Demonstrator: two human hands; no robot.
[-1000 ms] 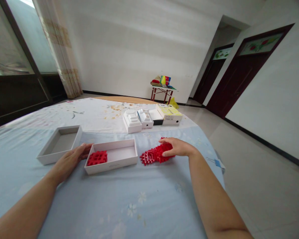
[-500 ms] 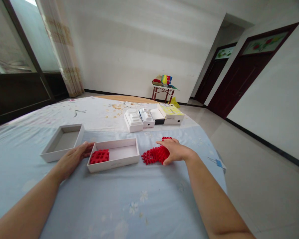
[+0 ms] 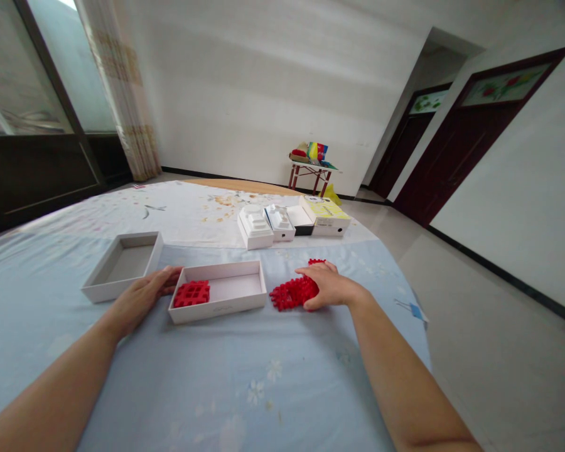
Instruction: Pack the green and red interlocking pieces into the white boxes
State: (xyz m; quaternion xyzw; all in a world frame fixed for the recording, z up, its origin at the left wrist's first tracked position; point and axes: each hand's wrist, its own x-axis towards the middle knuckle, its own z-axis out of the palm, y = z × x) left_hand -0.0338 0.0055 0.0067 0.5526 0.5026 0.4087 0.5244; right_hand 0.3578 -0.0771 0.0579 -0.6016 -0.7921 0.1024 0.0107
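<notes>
While my left hand (image 3: 139,297) lies flat, fingers spread, against the end of the white box (image 3: 219,290), my right hand (image 3: 327,285) cups loosely over the red lattice pieces (image 3: 292,293) on the bed (image 3: 245,370). One red piece (image 3: 192,293) sits inside the box's left end.

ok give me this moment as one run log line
left hand: resting on white box end | right hand: over loose red pieces | in box: red grid block | beside: empty grey tray
</notes>
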